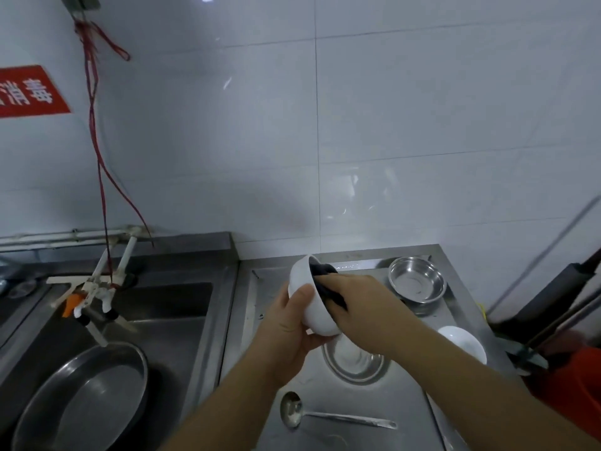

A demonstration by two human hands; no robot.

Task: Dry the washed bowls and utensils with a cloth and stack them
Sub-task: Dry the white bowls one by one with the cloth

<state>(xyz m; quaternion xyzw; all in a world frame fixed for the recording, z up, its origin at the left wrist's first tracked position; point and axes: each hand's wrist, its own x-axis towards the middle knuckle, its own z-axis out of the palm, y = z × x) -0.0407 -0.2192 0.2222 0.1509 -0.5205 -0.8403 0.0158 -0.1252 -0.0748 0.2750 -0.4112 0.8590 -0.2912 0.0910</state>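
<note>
My left hand grips a white bowl tilted on its side above the steel counter, thumb on its outer wall. My right hand holds a dark cloth pushed into the bowl's mouth. Under my hands a steel bowl sits on the counter, partly hidden. A second steel bowl stands at the back right. Another white bowl sits at the right edge. A steel ladle lies near the front, handle pointing right.
A sink to the left holds a large round steel pan under a tap with red cords hanging down. Dark handles and an orange object crowd the right side. A tiled wall rises behind.
</note>
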